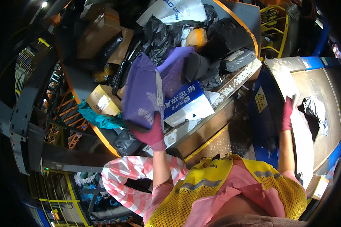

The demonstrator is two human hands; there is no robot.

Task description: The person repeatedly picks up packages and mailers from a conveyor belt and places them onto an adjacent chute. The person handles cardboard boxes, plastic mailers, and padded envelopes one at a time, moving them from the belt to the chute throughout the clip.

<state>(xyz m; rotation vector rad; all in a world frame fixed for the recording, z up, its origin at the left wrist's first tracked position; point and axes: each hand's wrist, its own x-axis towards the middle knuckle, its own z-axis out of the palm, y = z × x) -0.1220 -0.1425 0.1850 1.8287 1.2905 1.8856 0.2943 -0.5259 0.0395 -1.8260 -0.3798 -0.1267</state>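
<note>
My left hand (149,134), in a dark red glove, grips the lower end of a purple plastic mailer parcel (140,93). The mailer bears a white label along its right side and stands raised over a heap of parcels. Beside it lies a blue and white printed box or mailer (187,103). Another purple bag (173,71) shows behind. My right hand (287,115), gloved alike, is at the bright metal edge (301,142) of a conveyor. Its fingers are blurred, and whether they touch the edge is unclear.
Black plastic parcels (156,37), brown cartons (99,34) and a teal bag (99,116) fill the orange-rimmed chute (102,139). A worn metal ledge (238,81) borders it. On the conveyor belt (318,82) lies a silvery bag (315,110). A small carton (317,186) sits lower right.
</note>
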